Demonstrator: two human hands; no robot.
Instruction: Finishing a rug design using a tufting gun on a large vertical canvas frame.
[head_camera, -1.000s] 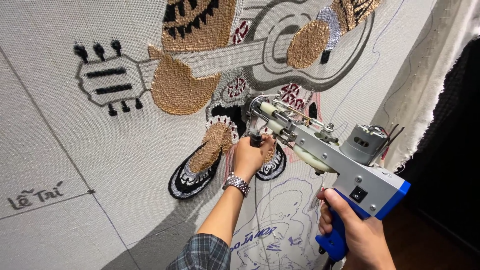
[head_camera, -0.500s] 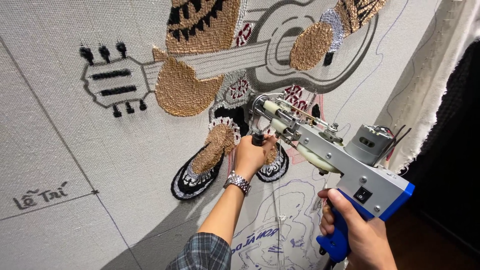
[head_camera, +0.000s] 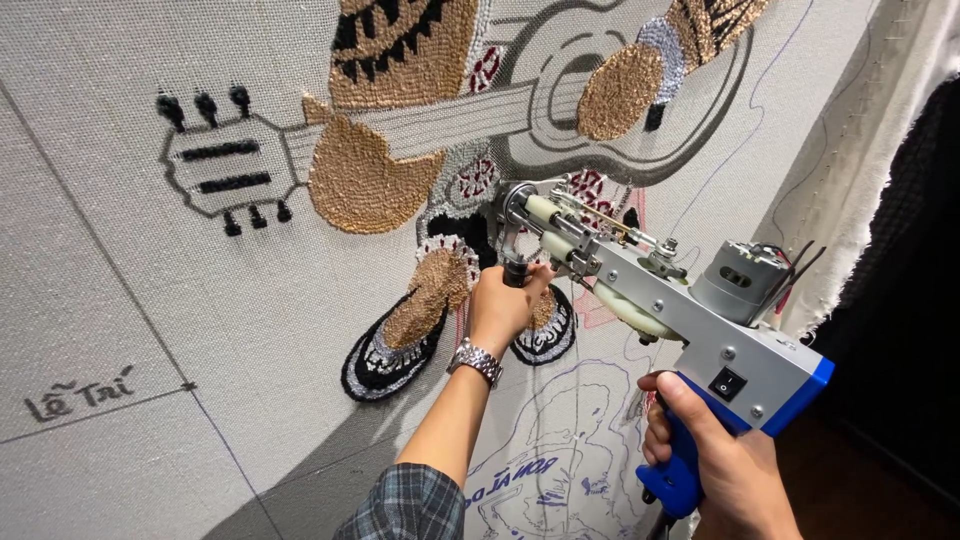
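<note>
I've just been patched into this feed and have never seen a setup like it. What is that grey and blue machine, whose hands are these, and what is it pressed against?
The picture comes from a camera on the person's head, looking along their own arms. The left hand, with a metal wristwatch on its wrist, grips the black front handle of a hand-held tufting gun. The right hand holds its blue rear grip. The gun's front end sits against a stretched pale backing cloth, hung nearly upright. On the cloth is a partly tufted picture: a guitar in grey, with tan patches and black-and-white shoes. Below are blue drawn outlines, not yet filled with yarn.
</note>
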